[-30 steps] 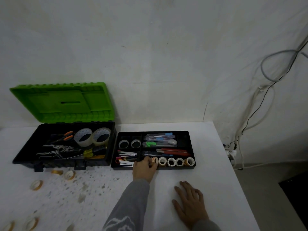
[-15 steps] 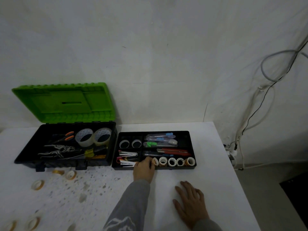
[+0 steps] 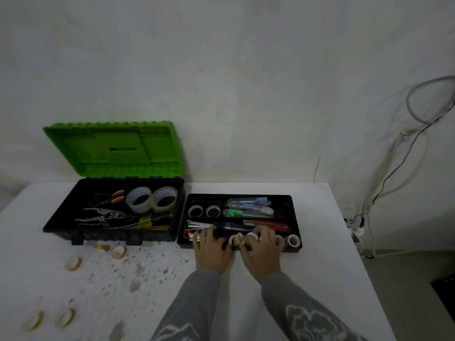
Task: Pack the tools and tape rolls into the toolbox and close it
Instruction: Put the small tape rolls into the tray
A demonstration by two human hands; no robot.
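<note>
Where a second ago the right hand (image 3: 262, 252) lay flat on the table (image 3: 307, 279) near its front edge, it has now come up to join the left hand (image 3: 213, 249) at the tray's (image 3: 294, 212) front row, so both are working the small tape rolls (image 3: 236, 239) there. Right fingers are curled over the rolls mid-row; left fingers are loosely bent over the tray's front left corner, but whether either actually pinches a roll I cannot tell. One roll (image 3: 293, 241) at the right end sits clear of both hands. The toolbox (image 3: 61, 217) stands open beside the tray at the back left, lid (image 3: 113, 148) up. Loose rolls (image 3: 73, 264) lie along the table's left side, so packing looks far from finished.
</note>
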